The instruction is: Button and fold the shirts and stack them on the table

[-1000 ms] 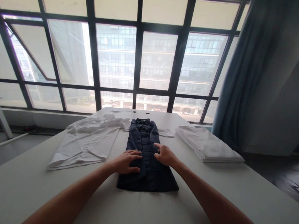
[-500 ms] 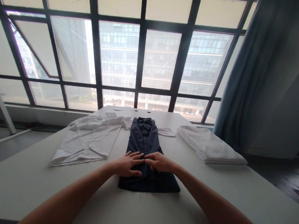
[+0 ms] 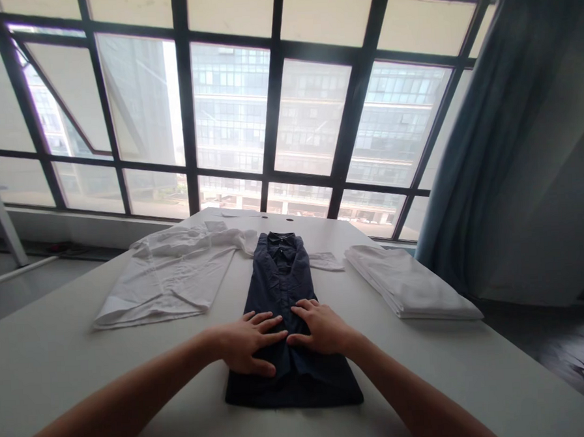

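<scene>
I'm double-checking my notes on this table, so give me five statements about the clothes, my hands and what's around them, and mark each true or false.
1. The left hand and right hand both rest on the dark shirt. True.
2. The dark shirt's collar points toward the person. False: it points away, toward the window.
3. The folded white cloth lies to the right of the dark shirt. True.
4. The left hand is gripping the white garment on the left. False: neither hand touches it.
5. The curtain hangs on the left. False: it hangs on the right.
</scene>
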{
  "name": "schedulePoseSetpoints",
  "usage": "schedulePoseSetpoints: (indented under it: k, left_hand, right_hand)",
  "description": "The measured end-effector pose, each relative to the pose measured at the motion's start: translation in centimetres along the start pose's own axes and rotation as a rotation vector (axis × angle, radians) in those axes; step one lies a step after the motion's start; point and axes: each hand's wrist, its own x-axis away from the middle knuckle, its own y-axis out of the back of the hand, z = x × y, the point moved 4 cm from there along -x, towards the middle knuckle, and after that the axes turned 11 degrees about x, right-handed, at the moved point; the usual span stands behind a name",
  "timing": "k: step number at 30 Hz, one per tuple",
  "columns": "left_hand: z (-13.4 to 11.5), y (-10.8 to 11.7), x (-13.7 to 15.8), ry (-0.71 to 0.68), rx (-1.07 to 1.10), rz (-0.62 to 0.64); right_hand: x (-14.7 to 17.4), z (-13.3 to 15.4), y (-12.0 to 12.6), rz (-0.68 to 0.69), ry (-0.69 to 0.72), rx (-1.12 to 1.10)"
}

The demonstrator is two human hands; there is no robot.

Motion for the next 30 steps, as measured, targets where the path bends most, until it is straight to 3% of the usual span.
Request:
schedulePoseSetpoints:
  k: [5, 10, 15, 19, 25, 30]
  left_hand:
    - [-2.2, 1.5, 1.0, -0.13, 0.088, -0.017]
    - [-1.6, 3.3, -1.4, -0.132, 0.193, -0.196]
    - [-0.2, 3.8, -4.9, -0.211, -0.047, -0.298]
    - [1.2, 4.4, -7.4, -0.2, -0.123, -0.398]
    - [3.0, 3.4, -9.3, -0.407, -0.091, -0.358]
    - [4.1, 2.5, -9.5, -0.392, 0.033, -0.377]
  right_hand:
    - [1.5, 0.5, 1.6, 0.024, 0.127, -0.047]
    - [-0.6, -1.9, 1.3, -0.038, 0.155, -0.223]
    - [-6.8, -8.2, 1.2, -0.256, -0.109, -0.092]
    - [-12.5, -13.5, 1.8, -0.303, -0.289, 0.002]
    - [-21.1, -18.9, 1.9, -0.189, -0.193, 0.113]
    - [-25.9, -21.0, 1.8, -0.011, -0.097, 0.31]
